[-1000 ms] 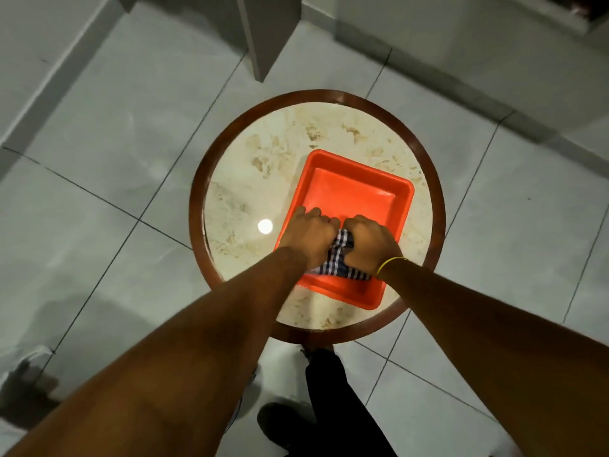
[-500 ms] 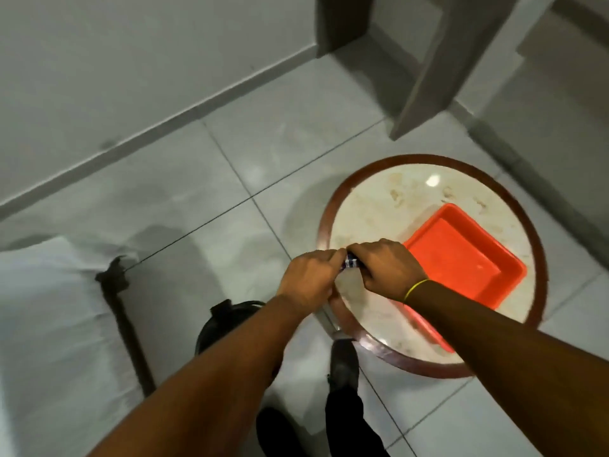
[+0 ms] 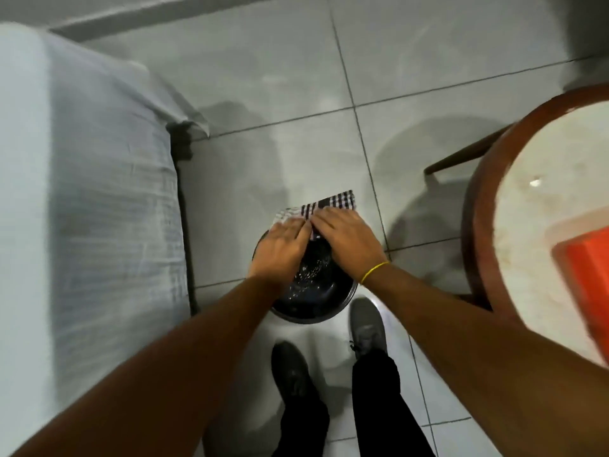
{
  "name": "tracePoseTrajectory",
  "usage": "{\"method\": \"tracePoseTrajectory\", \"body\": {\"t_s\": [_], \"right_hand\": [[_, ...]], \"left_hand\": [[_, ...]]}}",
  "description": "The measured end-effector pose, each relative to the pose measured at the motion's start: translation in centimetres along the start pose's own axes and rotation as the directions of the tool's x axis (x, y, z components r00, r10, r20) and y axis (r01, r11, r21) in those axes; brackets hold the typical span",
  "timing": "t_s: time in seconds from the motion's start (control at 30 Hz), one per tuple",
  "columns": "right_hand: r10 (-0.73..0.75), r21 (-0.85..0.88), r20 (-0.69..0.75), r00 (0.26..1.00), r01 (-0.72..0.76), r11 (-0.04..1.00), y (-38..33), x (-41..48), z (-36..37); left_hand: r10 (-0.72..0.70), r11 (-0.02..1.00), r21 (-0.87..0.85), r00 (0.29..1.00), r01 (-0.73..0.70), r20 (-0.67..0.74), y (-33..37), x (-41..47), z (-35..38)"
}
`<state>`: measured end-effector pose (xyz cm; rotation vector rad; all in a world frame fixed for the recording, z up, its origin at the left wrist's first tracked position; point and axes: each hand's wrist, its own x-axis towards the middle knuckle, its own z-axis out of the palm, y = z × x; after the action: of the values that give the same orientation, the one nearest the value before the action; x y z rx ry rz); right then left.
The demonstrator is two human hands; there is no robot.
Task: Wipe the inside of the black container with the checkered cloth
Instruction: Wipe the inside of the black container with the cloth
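Note:
A round black container stands on the tiled floor just in front of my feet, its inside speckled with shiny drops. The checkered cloth is stretched flat over the container's far rim. My left hand and my right hand both grip the cloth's near edge, fingers side by side, above the container's far half. A yellow band circles my right wrist. The hands hide the far part of the container.
A bed with a pale sheet fills the left side. A round wood-rimmed table with an orange tray stands at the right. My two shoes are on the grey tiles below the container.
My hands carried the cloth from the orange tray on the table, leftward and down, to the black container on the floor. The view swung left with them.

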<state>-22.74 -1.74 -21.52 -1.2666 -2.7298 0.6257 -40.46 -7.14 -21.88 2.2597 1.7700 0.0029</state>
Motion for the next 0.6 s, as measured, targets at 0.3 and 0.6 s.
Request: {"method": "tracePoseTrajectory", "body": {"t_s": [0.3, 0.6], "right_hand": [[0.156, -0.017, 0.268, 0.951, -0.157, 0.987, -1.6, -10.6, 16.5], [0.453, -0.007, 0.017, 0.892, -0.453, 0.892, -3.9, -2.4, 16.9]], "left_hand": [[0.024, 0.999, -0.045, 0.995, -0.020, 0.093, -1.3, -8.9, 12.4], [-0.298, 0.866, -0.368, 0.940, 0.339, 0.163, -7.0, 5.3, 9.0]]}}
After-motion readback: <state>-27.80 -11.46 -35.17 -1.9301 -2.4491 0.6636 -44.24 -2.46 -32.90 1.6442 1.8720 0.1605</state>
